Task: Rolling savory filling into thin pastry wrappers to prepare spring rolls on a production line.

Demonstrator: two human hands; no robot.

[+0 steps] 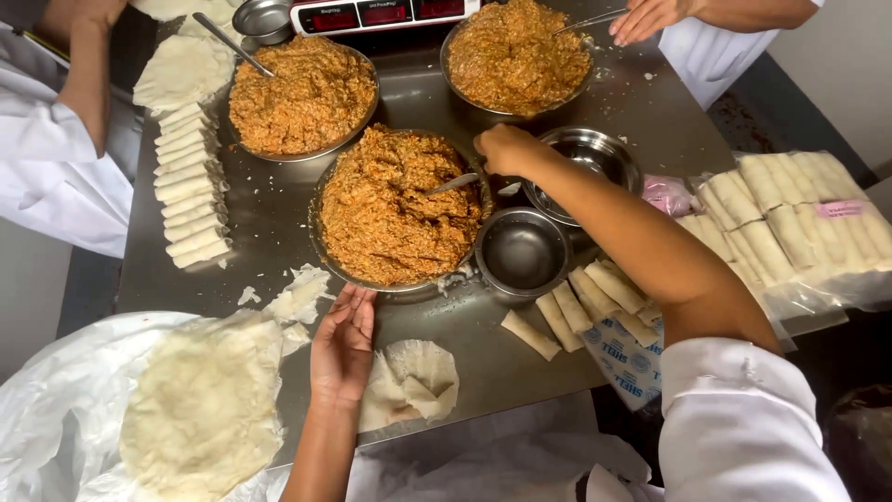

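Bags [818,228] of clear plastic lie at three o'clock on the steel tabletop [269,209], packed with pale rolls in rows; a small pink label [839,209] sits on the top one, and a pink wad [667,193] lies just at their left. Nearer, at about five o'clock, a white packet [624,358] with blue print pokes out under loose rolls [585,311].

The right hand [506,149] reaches to the centre and is closed around a spoon [452,183], whose tip is dug into the orange filling in the middle bowl [325,251]. The spoon runs from the fist toward eight o'clock. Just beside that hand, toward four o'clock, stand two bare steel bowls [525,251].

The left hand [342,349] lies flat at six o'clock, fingers wide, pressing a thin wrapper [413,381] to the tabletop; the fingertips nearly touch the middle bowl's rim. A stack of round wrappers [204,409] rests on white plastic at seven o'clock.

Two more bowls of filling stand at eleven and twelve o'clock, with finished rolls lined up [190,186] at ten. Another person's hand [646,17] holds a spoon at one o'clock, and a white-sleeved arm [84,84] shows at ten.
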